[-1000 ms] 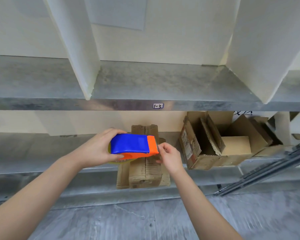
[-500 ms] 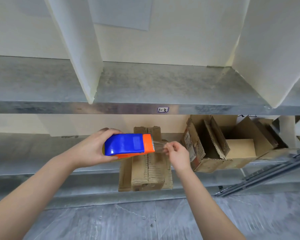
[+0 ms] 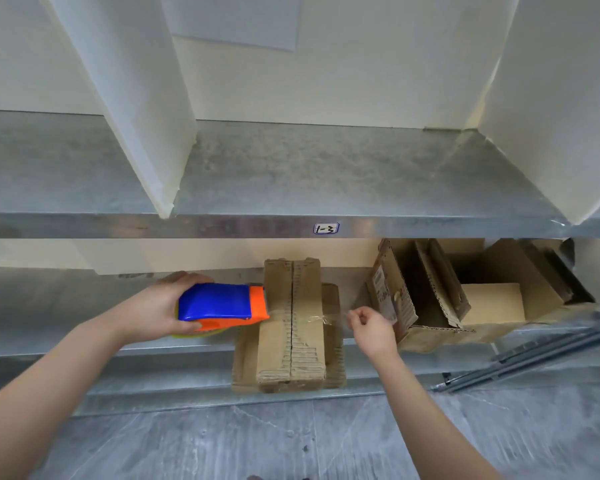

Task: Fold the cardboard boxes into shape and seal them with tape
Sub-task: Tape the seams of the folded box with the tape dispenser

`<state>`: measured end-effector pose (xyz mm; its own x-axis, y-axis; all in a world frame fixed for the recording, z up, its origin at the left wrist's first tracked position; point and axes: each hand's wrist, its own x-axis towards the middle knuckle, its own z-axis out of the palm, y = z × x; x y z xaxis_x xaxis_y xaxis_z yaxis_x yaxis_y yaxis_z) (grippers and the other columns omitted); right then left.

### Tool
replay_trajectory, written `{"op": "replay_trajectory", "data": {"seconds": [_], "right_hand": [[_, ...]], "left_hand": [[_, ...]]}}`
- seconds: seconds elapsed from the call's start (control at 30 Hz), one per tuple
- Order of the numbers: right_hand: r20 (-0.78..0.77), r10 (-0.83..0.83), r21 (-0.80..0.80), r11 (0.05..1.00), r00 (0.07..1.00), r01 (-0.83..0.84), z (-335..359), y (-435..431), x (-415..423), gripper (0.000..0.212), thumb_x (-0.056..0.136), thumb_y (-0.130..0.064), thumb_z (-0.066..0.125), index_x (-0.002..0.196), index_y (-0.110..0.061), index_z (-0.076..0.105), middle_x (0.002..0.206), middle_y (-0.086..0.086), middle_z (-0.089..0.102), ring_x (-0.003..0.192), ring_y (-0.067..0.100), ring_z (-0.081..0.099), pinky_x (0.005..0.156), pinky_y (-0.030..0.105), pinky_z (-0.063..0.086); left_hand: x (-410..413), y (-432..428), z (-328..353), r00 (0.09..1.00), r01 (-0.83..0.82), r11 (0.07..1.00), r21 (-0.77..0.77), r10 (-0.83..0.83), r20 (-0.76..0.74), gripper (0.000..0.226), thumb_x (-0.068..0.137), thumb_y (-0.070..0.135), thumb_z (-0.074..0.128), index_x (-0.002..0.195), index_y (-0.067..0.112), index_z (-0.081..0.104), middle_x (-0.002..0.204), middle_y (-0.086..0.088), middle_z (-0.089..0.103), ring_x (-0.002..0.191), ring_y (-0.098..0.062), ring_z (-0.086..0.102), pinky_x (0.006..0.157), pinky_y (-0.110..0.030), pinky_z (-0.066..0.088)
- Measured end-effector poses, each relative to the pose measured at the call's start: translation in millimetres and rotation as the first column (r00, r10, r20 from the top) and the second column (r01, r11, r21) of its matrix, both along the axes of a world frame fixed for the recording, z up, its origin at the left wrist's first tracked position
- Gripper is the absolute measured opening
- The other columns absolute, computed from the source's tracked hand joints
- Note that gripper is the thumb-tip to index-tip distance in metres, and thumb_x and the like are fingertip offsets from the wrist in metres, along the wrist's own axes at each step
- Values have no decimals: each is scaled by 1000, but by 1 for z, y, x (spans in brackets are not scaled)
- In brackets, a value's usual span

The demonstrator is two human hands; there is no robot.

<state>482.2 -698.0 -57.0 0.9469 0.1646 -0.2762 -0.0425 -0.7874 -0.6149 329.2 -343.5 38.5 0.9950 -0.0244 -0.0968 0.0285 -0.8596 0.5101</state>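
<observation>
A label (image 3: 326,228) on the shelf edge (image 3: 187,226) reads "1-3".

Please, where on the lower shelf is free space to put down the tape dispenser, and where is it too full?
Free: the lower shelf left of the folded box, under the left hand holding the tape dispenser. A narrow gap lies between that box and the open boxes. Crowded: the right end.

head view | looks forward-down | near hands | faces metal shelving (image 3: 291,226)
</observation>
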Motion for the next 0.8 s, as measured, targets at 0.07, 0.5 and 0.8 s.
{"op": "replay_trajectory", "data": {"seconds": [0.07, 0.5, 0.8], "right_hand": [[10, 14, -30, 999, 1000, -14, -9, 6, -4, 28, 100, -37, 47, 103, -16, 66, 94, 3, 70, 88, 23, 65, 73, 32, 50], [174, 162, -59, 986, 971, -154, -29, 3, -14, 50, 99, -48, 40, 147, -35, 34, 150, -9, 40, 136, 16, 39, 98, 38, 46], [144, 217, 39, 974, 966, -224, -31, -21, -20, 55, 100, -48, 38, 151, -38, 22, 158, -7, 25, 144, 17, 27, 111, 41, 33]], "left_hand": [[0, -1, -6, 1000, -5, 1000, 9, 5, -6, 60, 61, 62, 67, 115, 55, 41, 117, 22, 51, 107, 15, 41, 86, -2, 31], [5, -5, -13, 998, -53, 998, 23, 52, 24, 65, 60, 62, 67, 118, 54, 40, 117, 31, 44, 108, 18, 39, 86, -3, 32], [3, -10, -13, 996, -79, 997, 20, 79, 32, 65, 57, 62, 68, 116, 54, 41, 116, 28, 47, 108, 18, 40, 85, 0, 31]]}}
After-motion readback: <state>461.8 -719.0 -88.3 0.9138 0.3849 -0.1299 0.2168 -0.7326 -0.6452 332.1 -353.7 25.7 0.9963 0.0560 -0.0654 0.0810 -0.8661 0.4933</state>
